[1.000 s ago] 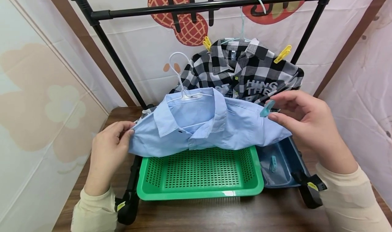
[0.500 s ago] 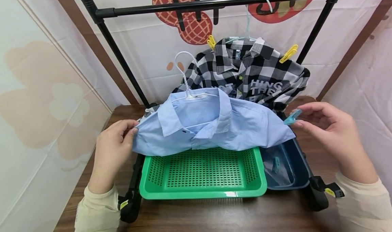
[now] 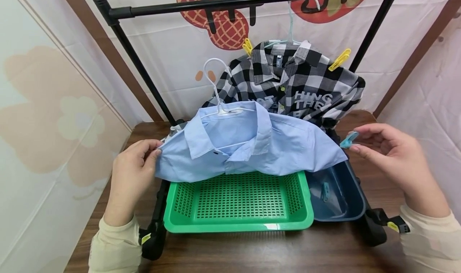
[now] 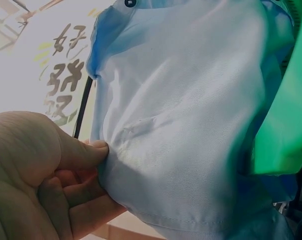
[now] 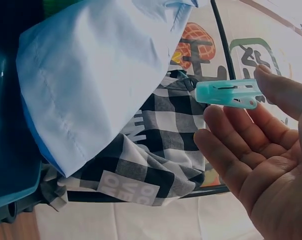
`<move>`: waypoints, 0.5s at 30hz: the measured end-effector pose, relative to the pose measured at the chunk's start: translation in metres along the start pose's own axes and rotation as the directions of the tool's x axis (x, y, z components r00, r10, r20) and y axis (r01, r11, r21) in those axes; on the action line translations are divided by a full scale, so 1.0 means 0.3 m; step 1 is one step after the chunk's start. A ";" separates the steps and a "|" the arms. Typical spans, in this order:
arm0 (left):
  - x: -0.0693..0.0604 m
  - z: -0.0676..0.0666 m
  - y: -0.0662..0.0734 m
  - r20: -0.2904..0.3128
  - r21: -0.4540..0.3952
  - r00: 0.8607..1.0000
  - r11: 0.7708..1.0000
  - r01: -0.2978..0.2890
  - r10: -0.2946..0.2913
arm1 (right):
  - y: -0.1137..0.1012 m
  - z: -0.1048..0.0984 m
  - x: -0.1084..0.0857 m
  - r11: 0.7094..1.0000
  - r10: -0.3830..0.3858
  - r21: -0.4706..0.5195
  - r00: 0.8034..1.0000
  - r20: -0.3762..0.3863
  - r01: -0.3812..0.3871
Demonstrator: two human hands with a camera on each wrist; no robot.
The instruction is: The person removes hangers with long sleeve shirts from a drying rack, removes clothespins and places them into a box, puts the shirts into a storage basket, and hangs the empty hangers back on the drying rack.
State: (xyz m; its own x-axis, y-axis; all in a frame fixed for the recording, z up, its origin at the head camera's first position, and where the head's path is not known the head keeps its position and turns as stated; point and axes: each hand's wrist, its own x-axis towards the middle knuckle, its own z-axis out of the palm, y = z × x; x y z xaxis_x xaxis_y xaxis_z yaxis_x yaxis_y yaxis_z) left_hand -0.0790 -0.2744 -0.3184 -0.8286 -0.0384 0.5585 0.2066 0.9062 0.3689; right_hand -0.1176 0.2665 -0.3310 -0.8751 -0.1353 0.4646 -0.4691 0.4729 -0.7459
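A light blue shirt [image 3: 288, 145] on a white hanger [image 3: 216, 77] lies partly over the back of a green basket [image 3: 237, 227]. My left hand [image 3: 133, 173] pinches the shirt's left sleeve edge between thumb and fingers; the left wrist view shows the thumb pressing on the cloth [image 4: 181, 130]. Off the shirt's right sleeve, my right hand [image 3: 399, 161] pinches a teal clothespin [image 3: 348, 139] by its handle end. In the right wrist view the clothespin [image 5: 226, 93] points toward the plaid shirt, apart from the blue sleeve [image 5: 91, 75].
Behind, a black-and-white plaid shirt [image 3: 317, 81] with yellow clothespins [image 3: 339, 60] hangs from a black rack bar [image 3: 216, 3]. A dark blue bin [image 3: 336, 209] holding another teal clothespin [image 3: 325, 192] stands right of the basket. The wooden table [image 3: 252, 253] extends in front.
My right hand has moved right with the clothespin, from over the blue shirt's right shoulder to beyond its sleeve. The left hand keeps its pinch on the other sleeve.
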 end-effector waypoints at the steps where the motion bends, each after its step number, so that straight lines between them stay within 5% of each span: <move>1: -0.001 0.001 0.000 0.000 0.000 1.000 1.000 0.000 0.000 | 0.001 -0.002 0.001 1.000 0.000 -0.001 1.000 0.007 0.000; 15: -0.002 -0.005 -0.003 0.018 0.010 1.000 1.000 -0.012 0.012 | 0.018 -0.045 -0.001 0.999 0.035 -0.008 0.999 0.031 -0.035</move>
State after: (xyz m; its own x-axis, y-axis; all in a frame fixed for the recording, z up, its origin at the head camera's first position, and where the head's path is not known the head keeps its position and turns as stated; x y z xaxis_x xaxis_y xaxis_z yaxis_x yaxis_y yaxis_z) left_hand -0.0777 -0.2758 -0.3179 -0.8353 -0.0205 0.5495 0.2110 0.9108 0.3548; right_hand -0.1184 0.2808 -0.3287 -0.8943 -0.1453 0.4232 -0.4373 0.4841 -0.7579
